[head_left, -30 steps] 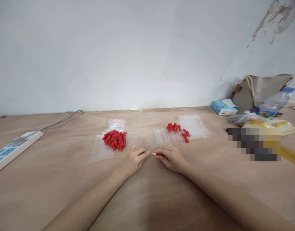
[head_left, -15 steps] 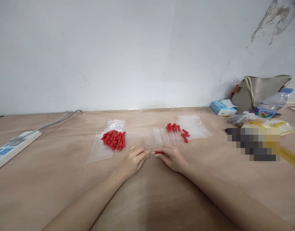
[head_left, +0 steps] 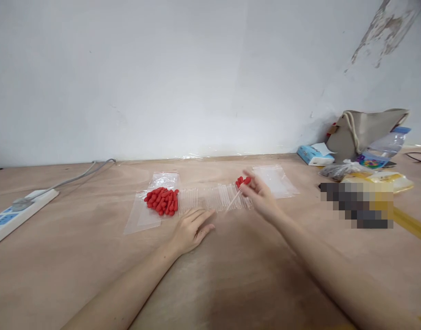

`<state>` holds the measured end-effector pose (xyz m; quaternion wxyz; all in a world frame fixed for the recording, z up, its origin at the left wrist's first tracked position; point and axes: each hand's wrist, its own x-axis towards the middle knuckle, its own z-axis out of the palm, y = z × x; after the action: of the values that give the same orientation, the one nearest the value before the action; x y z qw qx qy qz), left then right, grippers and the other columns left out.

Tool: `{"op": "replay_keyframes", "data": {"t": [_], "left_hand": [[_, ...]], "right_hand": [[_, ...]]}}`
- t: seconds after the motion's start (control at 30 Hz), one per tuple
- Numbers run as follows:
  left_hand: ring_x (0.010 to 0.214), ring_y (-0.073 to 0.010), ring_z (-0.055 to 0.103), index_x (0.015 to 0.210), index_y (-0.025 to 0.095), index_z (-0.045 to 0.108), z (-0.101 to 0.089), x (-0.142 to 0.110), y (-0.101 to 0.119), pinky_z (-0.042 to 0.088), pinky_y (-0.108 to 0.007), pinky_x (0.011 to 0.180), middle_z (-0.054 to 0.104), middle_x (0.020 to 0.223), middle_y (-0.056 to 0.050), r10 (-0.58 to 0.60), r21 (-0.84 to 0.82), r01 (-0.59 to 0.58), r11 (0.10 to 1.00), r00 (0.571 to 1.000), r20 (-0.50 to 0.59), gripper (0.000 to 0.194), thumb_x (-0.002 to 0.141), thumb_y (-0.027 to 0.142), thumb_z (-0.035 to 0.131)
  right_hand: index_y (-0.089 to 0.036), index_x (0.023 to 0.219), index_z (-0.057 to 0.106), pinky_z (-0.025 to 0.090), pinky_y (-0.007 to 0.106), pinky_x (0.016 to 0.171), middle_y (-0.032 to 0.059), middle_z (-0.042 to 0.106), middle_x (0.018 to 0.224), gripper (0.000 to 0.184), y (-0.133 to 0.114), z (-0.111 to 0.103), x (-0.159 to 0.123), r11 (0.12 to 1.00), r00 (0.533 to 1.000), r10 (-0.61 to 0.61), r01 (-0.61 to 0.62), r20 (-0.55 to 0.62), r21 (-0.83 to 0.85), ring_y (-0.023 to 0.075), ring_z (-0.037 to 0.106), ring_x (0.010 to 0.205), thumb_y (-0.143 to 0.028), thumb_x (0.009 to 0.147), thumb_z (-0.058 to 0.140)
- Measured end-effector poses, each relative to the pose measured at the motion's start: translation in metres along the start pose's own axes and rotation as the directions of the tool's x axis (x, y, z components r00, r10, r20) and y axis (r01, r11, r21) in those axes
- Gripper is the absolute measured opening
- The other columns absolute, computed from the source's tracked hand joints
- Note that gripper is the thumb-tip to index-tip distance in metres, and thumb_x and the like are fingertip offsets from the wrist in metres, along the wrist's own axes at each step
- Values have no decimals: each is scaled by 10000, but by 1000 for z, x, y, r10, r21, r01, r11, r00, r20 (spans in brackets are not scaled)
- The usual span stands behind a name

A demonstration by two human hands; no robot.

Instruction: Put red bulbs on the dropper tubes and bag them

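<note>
My right hand (head_left: 260, 196) is raised over the far right end of a row of clear glass tubes (head_left: 213, 199), pinching a dropper with a red bulb (head_left: 238, 192) whose glass tip points down and to the left. Just behind it lie finished droppers with red bulbs (head_left: 240, 182). My left hand (head_left: 193, 228) rests on the wooden table (head_left: 93, 256) in front of the tube row, fingers loosely spread, holding nothing. A heap of loose red rubber bulbs (head_left: 161, 200) lies on a clear plastic bag (head_left: 141, 215) to the left.
Another clear bag (head_left: 275, 179) lies behind my right hand. A white power strip (head_left: 14, 213) with its cable sits at far left. At the right stand a tissue pack (head_left: 313, 155), a beige drawstring bag (head_left: 364, 130), a plastic bottle and yellow packets. A white wall runs behind.
My right hand lifted the assembled dropper away from my left hand and carried it back and right toward the finished ones. My left hand let go and opened flat on the table.
</note>
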<state>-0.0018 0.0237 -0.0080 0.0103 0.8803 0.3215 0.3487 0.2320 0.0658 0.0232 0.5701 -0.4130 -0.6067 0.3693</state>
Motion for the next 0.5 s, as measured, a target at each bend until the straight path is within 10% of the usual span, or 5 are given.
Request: {"op": "replay_keyframes", "data": {"t": [0.2, 0.5], "left_hand": [[950, -176, 534, 1056, 189, 574, 2, 1, -2, 437, -353, 831, 603, 1002, -69, -30, -37, 33, 999, 996, 79, 234, 854, 211, 458], [905, -178, 540, 1025, 195, 590, 1, 1, 0, 437, -349, 796, 604, 965, -71, -60, -25, 61, 998, 998, 20, 222, 849, 225, 458]], "right_hand": [[-181, 973, 508, 352, 222, 478, -56, 486, 577, 341, 21, -51, 64, 938, 983, 169, -181, -67, -294, 84, 445, 492, -334, 679, 589], [-190, 931, 549, 338, 219, 465, -59, 504, 543, 296, 28, -37, 68, 932, 980, 195, -198, -41, -303, 78, 442, 459, -313, 663, 580]]}}
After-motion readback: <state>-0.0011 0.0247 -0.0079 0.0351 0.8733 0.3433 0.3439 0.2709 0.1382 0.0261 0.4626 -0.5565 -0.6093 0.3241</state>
